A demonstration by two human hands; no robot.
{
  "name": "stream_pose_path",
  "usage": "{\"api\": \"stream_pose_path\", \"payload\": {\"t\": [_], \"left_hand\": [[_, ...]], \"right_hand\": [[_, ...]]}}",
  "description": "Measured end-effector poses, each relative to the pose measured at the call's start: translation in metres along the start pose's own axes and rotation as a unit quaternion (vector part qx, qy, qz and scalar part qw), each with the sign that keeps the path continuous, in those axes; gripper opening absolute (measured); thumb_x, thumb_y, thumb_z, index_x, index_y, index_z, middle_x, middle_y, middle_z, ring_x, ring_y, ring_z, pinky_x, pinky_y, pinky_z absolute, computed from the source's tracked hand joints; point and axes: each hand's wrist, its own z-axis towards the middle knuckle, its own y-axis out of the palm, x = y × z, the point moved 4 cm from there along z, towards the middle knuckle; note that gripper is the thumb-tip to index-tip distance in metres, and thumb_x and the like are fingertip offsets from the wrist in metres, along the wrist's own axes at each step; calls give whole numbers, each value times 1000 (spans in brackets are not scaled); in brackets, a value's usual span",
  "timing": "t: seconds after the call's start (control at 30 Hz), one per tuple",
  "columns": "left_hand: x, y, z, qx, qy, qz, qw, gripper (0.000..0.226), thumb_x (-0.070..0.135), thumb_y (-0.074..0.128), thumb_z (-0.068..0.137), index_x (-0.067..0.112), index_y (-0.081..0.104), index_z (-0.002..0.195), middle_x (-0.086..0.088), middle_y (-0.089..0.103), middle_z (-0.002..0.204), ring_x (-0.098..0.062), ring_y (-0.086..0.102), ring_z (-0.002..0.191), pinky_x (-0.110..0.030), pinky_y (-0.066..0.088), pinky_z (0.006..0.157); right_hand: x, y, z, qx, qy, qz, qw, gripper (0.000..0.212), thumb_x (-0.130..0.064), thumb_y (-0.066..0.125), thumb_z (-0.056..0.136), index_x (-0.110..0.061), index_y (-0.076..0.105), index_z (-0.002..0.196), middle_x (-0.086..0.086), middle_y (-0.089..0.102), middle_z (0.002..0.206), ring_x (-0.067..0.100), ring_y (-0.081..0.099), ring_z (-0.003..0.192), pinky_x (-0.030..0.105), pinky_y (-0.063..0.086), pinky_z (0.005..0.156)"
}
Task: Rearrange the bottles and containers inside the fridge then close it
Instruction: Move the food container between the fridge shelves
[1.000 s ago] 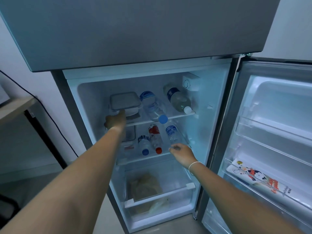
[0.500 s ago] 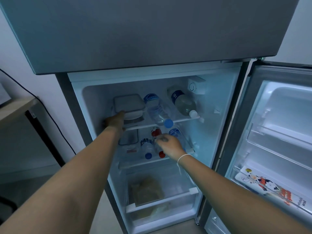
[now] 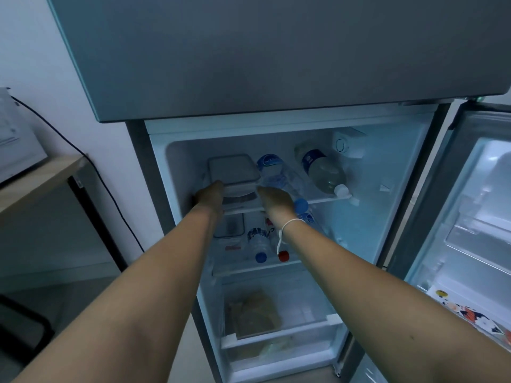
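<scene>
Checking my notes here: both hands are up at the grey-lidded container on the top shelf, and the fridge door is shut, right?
Not quite. In the head view the fridge door stands open at the right. The rest holds: left hand and right hand are at the grey-lidded container on the top shelf.

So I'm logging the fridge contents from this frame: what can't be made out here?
- Head view: the bottle behind the right hand on the lower shelf; wrist and arm cover most of it.
- Bottom drawer: contents, blurred by frosted plastic.
- Lidded container: contents, under its opaque lid.
- Bottle labels: too small and blurred to read.
- Left hand: its grip; fingers hidden behind the container.
</scene>
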Motion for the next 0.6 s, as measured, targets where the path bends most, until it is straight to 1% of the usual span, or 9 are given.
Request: {"api": "stream_pose_path", "payload": {"t": [0.07,0.13,0.17,0.2,0.27,0.37,0.47,0.5,0.6], "left_hand": [[0,0,1,1,3,5,1000,33,30,57,84,10,62,109,-1,51,77,-17,48,66,-29,49,71],[0,0,4,8,17,10,1000,41,33,56,83,8,61,115,-2,54,86,-19,51,76,-30,48,78],[-1,0,5,10,20,14,1000,43,34,57,82,8,61,116,-3,55,89,-19,51,80,-30,47,77],[-2,0,6,9,21,18,1000,44,36,56,81,9,62,115,-3,55,89,-19,52,79,-30,45,75],[-4,-1,6,7,20,17,1000,37,38,56,78,13,63,105,0,55,79,-17,52,70,-28,43,70],[-4,-2,6,5,19,16,1000,35,41,55,75,14,61,96,2,55,76,-16,51,66,-27,45,67],[-2,-3,8,-8,38,66,997,60,44,48,77,12,53,128,-7,59,121,-27,56,107,-38,49,96],[-1,-3,9,-17,47,79,996,62,43,45,79,15,48,134,-8,54,134,-29,53,117,-40,48,99],[-1,-4,6,-37,45,81,995,59,41,42,85,17,43,140,-8,48,143,-28,51,122,-31,48,81]], "right_hand": [[-5,8,8,7,17,35,999,17,-34,41,95,-17,41,93,9,46,105,17,50,103,27,40,82],[-6,15,15,12,30,67,997,22,-34,42,95,-14,39,101,9,41,106,14,43,101,28,34,85],[-7,18,18,15,31,81,996,27,-34,42,94,-13,42,109,11,45,114,15,45,109,28,34,90],[-7,20,21,25,35,99,994,44,-35,42,94,-7,44,128,11,47,131,19,45,122,30,34,98],[-7,23,21,44,42,118,991,61,-36,43,95,-2,31,144,12,37,150,25,36,137,29,29,107],[-4,28,30,49,43,133,989,58,-37,43,95,0,37,140,12,45,144,25,44,130,25,33,98],[-3,29,30,58,44,150,986,59,-39,44,94,-1,40,139,8,52,129,19,51,115,27,37,90],[-1,29,31,61,42,158,985,59,-38,45,94,-2,39,140,9,53,126,17,50,110,29,38,89],[4,29,31,63,41,182,981,38,-35,49,93,-12,45,122,2,53,97,14,45,95,31,40,84]]}}
